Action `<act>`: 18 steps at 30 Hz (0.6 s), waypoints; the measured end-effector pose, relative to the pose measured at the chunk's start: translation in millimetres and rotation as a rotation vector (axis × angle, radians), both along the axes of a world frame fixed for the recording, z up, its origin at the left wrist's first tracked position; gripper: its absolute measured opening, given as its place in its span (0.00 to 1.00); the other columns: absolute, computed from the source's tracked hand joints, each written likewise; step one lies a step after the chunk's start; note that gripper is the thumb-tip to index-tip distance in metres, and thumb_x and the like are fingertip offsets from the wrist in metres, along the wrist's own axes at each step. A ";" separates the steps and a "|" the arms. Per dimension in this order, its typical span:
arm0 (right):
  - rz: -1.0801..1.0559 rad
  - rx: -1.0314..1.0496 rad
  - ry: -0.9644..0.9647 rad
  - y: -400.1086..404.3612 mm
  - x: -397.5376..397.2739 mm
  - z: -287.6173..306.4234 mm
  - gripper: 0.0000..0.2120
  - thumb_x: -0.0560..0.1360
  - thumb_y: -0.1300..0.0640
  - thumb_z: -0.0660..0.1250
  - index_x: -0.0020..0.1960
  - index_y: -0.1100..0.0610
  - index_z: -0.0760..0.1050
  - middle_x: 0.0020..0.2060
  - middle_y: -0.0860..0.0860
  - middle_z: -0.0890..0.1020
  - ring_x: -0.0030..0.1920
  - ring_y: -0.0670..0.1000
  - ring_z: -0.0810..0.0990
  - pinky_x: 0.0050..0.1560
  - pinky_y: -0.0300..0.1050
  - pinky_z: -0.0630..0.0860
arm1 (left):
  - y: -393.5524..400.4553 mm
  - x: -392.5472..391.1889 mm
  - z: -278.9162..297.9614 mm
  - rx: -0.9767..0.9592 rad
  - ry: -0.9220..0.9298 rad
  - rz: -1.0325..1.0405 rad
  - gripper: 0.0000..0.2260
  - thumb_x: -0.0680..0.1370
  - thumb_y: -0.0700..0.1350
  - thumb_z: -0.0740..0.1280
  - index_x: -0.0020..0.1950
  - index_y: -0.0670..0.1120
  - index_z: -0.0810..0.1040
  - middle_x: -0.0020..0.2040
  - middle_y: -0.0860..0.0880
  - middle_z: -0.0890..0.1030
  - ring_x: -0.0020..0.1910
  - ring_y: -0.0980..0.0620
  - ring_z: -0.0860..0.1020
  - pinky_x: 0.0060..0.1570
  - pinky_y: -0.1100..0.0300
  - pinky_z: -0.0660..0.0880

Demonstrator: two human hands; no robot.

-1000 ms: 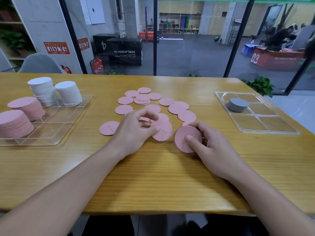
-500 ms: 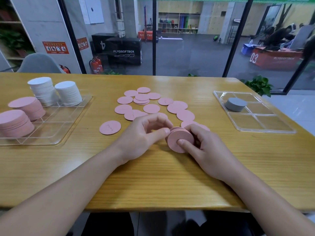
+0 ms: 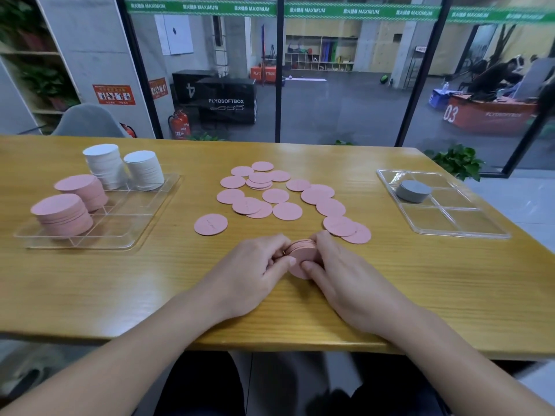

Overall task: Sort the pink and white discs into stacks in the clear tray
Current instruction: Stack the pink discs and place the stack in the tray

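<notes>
- Hands meet near the front of the worktop [image 3: 420, 295]: left hand [image 3: 255, 265] and right hand [image 3: 339, 268] each have a curled grip on a small stack of pink discs [image 3: 300, 250], held on edge between them.
- Loose pink discs [image 3: 274, 196] lie scattered beyond the hands.
- Clear tray [image 3: 144, 211] at far left holds two pink stacks [image 3: 61, 214] and two white stacks [image 3: 144, 171].
</notes>
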State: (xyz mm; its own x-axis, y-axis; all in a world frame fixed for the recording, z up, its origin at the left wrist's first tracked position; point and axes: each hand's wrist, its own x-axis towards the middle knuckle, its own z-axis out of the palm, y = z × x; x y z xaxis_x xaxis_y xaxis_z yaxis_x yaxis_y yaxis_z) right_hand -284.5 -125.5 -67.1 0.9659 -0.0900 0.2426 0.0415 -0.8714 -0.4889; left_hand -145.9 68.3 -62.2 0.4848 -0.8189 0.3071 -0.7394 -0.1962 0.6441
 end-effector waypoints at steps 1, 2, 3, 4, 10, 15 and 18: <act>0.007 0.021 -0.003 0.1 -1.3 3.3 0.05 0.89 0.47 0.59 0.57 0.46 0.64 0.50 0.41 0.75 0.49 0.46 0.76 0.52 0.51 0.74 | 1.1 -0.2 1.8 -0.007 0.013 0.010 0.04 0.87 0.49 0.69 0.53 0.53 0.82 0.43 0.55 0.82 0.42 0.52 0.78 0.44 0.55 0.75; 0.001 0.055 -0.026 0.3 -2.7 5.5 0.03 0.89 0.47 0.60 0.58 0.46 0.67 0.50 0.40 0.76 0.51 0.45 0.76 0.52 0.47 0.74 | 2.4 0.6 3.2 -0.004 0.045 0.016 0.05 0.86 0.49 0.70 0.52 0.53 0.82 0.41 0.56 0.82 0.40 0.54 0.77 0.43 0.58 0.73; -0.017 0.099 -0.071 0.7 -4.3 7.2 0.03 0.88 0.48 0.61 0.60 0.45 0.71 0.52 0.40 0.78 0.52 0.44 0.77 0.53 0.44 0.74 | 3.9 1.9 5.4 0.017 0.082 0.018 0.06 0.86 0.49 0.70 0.50 0.52 0.82 0.39 0.58 0.81 0.38 0.57 0.75 0.41 0.60 0.71; -0.044 0.158 -0.121 1.6 -5.2 8.7 0.04 0.87 0.49 0.64 0.61 0.46 0.75 0.52 0.40 0.80 0.51 0.44 0.79 0.51 0.41 0.75 | 5.6 4.0 7.9 0.053 0.128 0.017 0.08 0.86 0.49 0.70 0.48 0.51 0.82 0.36 0.58 0.79 0.36 0.58 0.73 0.40 0.59 0.69; -0.105 0.447 -0.083 7.2 -1.6 12.3 0.02 0.81 0.54 0.76 0.51 0.50 0.83 0.42 0.48 0.86 0.38 0.44 0.80 0.43 0.42 0.80 | 19.2 12.1 26.3 0.290 0.402 0.024 0.11 0.83 0.51 0.74 0.47 0.44 0.85 0.34 0.53 0.80 0.33 0.52 0.72 0.37 0.58 0.69; -0.161 0.088 -0.067 9.2 6.5 2.3 0.04 0.80 0.47 0.74 0.49 0.45 0.82 0.43 0.42 0.82 0.41 0.44 0.80 0.43 0.41 0.76 | 20.8 16.0 22.7 0.219 0.122 0.122 0.13 0.76 0.60 0.80 0.55 0.58 0.85 0.40 0.55 0.85 0.35 0.61 0.78 0.39 0.64 0.73; -0.233 0.166 -0.124 0.2 10.0 1.5 0.05 0.79 0.47 0.75 0.53 0.46 0.83 0.48 0.40 0.82 0.46 0.44 0.80 0.46 0.34 0.73 | 20.2 32.2 14.5 0.086 0.162 0.122 0.07 0.80 0.57 0.78 0.49 0.55 0.87 0.41 0.54 0.86 0.38 0.60 0.78 0.45 0.60 0.75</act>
State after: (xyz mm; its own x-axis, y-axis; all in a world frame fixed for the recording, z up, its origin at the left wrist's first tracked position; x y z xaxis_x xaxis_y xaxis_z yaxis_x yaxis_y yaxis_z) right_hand -274.5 -125.4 -65.6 0.8785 -0.3541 0.3206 -0.0822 -0.7732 -0.6288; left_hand -113.7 88.6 -47.7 0.6192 -0.7709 0.1492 -0.5953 -0.3370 0.7294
